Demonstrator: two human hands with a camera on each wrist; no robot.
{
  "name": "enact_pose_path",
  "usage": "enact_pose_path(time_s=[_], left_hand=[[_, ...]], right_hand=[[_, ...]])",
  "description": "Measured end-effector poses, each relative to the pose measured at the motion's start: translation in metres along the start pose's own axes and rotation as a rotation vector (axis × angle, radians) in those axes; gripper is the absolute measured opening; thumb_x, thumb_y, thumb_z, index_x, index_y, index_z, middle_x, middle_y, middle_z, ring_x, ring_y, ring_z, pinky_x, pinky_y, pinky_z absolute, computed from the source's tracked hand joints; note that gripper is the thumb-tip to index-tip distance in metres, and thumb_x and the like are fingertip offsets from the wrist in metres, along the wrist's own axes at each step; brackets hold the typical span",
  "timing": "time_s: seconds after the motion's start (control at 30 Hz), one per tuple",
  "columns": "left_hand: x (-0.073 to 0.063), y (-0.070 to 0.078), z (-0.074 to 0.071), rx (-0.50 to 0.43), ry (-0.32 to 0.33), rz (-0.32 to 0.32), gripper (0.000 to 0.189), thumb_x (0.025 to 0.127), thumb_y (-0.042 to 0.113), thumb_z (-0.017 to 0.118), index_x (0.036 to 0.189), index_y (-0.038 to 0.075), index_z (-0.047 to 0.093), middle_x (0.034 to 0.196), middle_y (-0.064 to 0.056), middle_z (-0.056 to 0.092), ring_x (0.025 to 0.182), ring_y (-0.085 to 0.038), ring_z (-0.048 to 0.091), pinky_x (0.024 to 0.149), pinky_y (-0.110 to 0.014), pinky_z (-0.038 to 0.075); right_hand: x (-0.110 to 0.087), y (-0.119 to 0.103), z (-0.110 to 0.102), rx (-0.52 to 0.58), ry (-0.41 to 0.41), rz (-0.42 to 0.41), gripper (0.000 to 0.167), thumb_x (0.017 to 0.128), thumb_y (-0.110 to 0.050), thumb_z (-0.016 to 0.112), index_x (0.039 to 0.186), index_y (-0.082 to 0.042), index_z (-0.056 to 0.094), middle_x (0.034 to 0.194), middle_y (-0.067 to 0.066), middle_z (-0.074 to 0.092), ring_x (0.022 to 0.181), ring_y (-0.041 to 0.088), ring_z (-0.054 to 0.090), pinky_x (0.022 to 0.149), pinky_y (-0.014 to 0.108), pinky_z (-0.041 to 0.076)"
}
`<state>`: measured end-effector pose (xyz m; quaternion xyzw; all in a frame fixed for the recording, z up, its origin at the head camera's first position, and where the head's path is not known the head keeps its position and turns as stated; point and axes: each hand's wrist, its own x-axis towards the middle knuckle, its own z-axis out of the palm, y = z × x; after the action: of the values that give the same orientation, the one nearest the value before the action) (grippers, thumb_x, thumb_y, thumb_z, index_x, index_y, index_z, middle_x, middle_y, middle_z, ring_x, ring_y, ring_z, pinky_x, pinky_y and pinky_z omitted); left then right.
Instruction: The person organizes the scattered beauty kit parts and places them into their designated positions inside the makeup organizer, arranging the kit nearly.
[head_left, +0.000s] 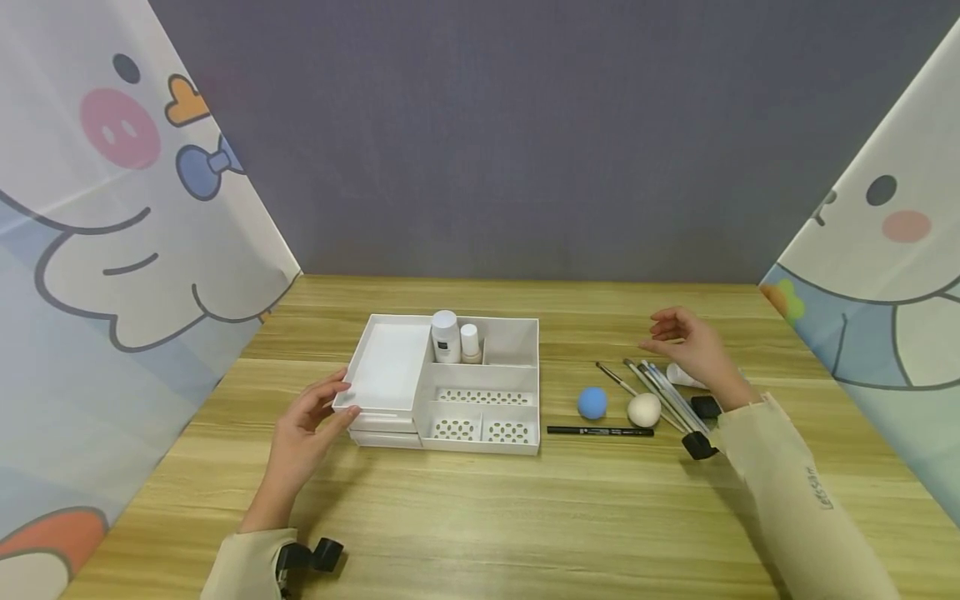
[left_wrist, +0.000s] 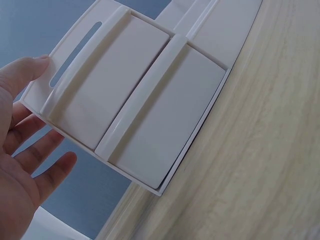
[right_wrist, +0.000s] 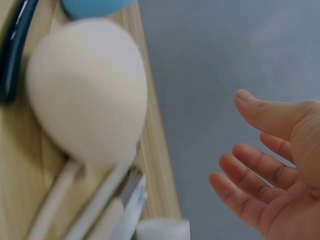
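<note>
A white desktop organizer (head_left: pixel 480 447) stands on the table, with a flat tray top over two drawers (left_wrist: pixel 165 110) on its left side. At its front left corner my left hand (head_left: pixel 307 421) holds on, the thumb on the front edge and the fingers along the side wall. Two white-capped bottles, a larger one (head_left: pixel 446 337) and a smaller one (head_left: pixel 470 342), stand in a back compartment. My right hand (head_left: pixel 693 350) hovers with nothing in it, fingers loosely bent, above several makeup brushes (head_left: pixel 663 392) and a white tube (head_left: pixel 682 377).
Right of the organizer lie a blue makeup sponge (head_left: pixel 592 402), a cream sponge (head_left: pixel 644 410) and a black pen (head_left: pixel 600 431). A grey panel (head_left: pixel 480 142) closes off the back of the wooden table (head_left: pixel 480 525). Printed cloths (head_left: pixel 225 275) hang at both sides.
</note>
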<state>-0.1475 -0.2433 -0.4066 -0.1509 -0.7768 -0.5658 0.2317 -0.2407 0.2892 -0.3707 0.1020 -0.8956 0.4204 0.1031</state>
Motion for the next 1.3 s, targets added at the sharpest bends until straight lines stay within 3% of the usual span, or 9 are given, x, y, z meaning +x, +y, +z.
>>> enact_pose_path(time_s=[0.27,0.8,1.07,1.3], left_hand=[[-0.001,-0.001,0.0,0.003,-0.002,-0.008,0.031,0.081,-0.019,0.07,0.11,-0.011,0.065,0.131,-0.022,0.06,0.113,-0.001,0.059,0.091,-0.014,0.049],[-0.001,-0.002,0.001,0.0,-0.001,0.001,0.032,0.08,-0.02,0.07,0.11,-0.011,0.065,0.131,-0.02,0.061,0.113,-0.001,0.059,0.091,-0.014,0.049],[-0.001,-0.001,0.001,0.005,-0.005,-0.004,0.032,0.081,-0.019,0.07,0.111,-0.01,0.065,0.131,-0.019,0.06,0.113,0.0,0.059,0.091,-0.013,0.049],[0.0,0.0,0.0,0.002,-0.007,-0.013,0.031,0.081,-0.019,0.07,0.111,-0.01,0.065,0.132,-0.018,0.06,0.113,0.0,0.059,0.091,-0.014,0.049]], right_hand=[[-0.012,0.021,-0.02,-0.039,0.012,0.012,0.047,0.089,-0.007,0.074,0.126,0.013,0.052,0.11,0.033,0.061,0.082,-0.01,0.052,0.072,0.008,0.044],[-0.03,0.058,-0.056,-0.108,-0.071,0.128,0.062,0.086,-0.017,0.079,0.13,0.014,0.049,0.117,0.033,0.057,0.084,-0.008,0.049,0.069,0.01,0.044],[-0.034,0.074,-0.063,-0.184,-0.106,0.161,0.065,0.082,-0.017,0.083,0.127,0.016,0.05,0.117,0.035,0.058,0.087,0.004,0.051,0.068,0.013,0.044],[-0.034,0.087,-0.07,-0.171,-0.167,0.206,0.073,0.082,-0.016,0.083,0.133,0.019,0.043,0.122,0.038,0.053,0.096,0.023,0.054,0.068,0.015,0.046]])
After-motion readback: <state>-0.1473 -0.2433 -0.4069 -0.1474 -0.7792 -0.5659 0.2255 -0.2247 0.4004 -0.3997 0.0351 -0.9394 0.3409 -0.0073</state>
